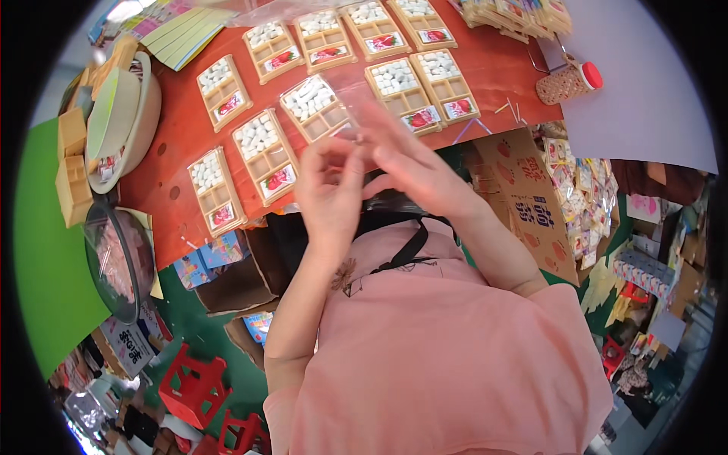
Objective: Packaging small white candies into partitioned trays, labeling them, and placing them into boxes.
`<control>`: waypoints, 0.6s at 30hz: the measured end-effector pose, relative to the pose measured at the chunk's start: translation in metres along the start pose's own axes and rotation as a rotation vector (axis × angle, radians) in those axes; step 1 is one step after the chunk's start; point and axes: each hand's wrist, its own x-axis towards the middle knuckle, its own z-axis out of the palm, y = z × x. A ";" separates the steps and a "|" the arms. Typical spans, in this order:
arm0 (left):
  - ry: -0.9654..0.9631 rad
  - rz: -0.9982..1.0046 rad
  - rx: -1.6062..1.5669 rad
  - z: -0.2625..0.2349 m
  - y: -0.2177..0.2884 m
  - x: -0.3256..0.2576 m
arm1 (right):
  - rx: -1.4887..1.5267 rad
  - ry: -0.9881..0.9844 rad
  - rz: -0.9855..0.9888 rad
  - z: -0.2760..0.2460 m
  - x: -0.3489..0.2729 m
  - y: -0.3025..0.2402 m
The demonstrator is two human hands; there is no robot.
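My left hand is raised over the near edge of the table, its thumb and fingers pinched together; what is between them is too small to make out. Close beside it is my right hand, fingers stretched out and smeared by motion. Just beyond both hands lies a tan divided tray, partly covered by them, with small white pieces in its large compartment. To its left another tray holds white pieces and a strawberry-picture packet.
Several similar trays stand in rows on the red table. Bowls and tan empty trays sit at the left. A red-lidded jar is at the right, above a carton beside many small packets. Red stools stand on the floor.
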 end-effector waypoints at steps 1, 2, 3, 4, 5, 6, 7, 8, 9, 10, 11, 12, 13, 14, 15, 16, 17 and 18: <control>-0.024 0.051 -0.019 0.014 -0.002 -0.002 | -0.105 0.060 -0.033 -0.010 -0.009 -0.005; -0.070 0.088 0.064 0.024 -0.003 -0.004 | -0.235 0.080 -0.020 -0.023 -0.014 -0.017; -0.114 0.126 0.148 0.030 -0.004 -0.006 | -0.234 0.082 -0.022 -0.033 -0.013 -0.019; -0.143 0.290 0.293 0.036 -0.013 -0.004 | -0.421 0.238 -0.143 -0.043 -0.011 -0.020; -0.168 0.456 0.440 0.039 -0.020 -0.003 | -0.607 0.390 -0.266 -0.050 -0.007 -0.022; -0.184 0.551 0.538 0.040 -0.025 -0.005 | -0.606 0.393 -0.269 -0.056 -0.001 -0.023; -0.193 0.554 0.533 0.042 -0.030 -0.004 | -0.874 0.452 -0.295 -0.060 0.005 -0.025; -0.213 0.626 0.618 0.043 -0.035 -0.003 | -1.144 0.507 -0.315 -0.061 0.010 -0.026; -0.232 0.698 0.702 0.044 -0.039 -0.001 | -1.144 0.516 -0.316 -0.058 0.014 -0.025; -0.293 0.694 0.721 0.042 -0.044 -0.001 | -1.412 0.585 -0.293 -0.050 0.024 -0.024; -0.295 0.697 0.721 0.043 -0.045 0.000 | -1.682 0.656 -0.264 -0.043 0.031 -0.023; -0.329 0.745 0.807 0.044 -0.047 0.002 | -1.648 0.669 -0.194 -0.042 0.040 -0.022; -0.361 0.793 0.892 0.045 -0.048 0.003 | -1.647 0.672 -0.195 -0.039 0.047 -0.020; -0.362 0.795 0.891 0.044 -0.053 0.002 | -1.709 0.694 -0.119 -0.035 0.052 -0.018; -0.388 0.784 0.922 0.044 -0.060 0.001 | -1.770 0.716 -0.041 -0.033 0.056 -0.015; -0.413 0.772 0.951 0.044 -0.063 0.000 | -1.773 0.717 -0.041 -0.033 0.059 -0.011; -0.411 0.772 0.947 0.043 -0.066 -0.002 | -1.816 0.724 -0.013 -0.034 0.062 -0.006; -0.400 0.784 0.951 0.042 -0.069 -0.003 | -1.859 0.729 0.016 -0.035 0.064 -0.002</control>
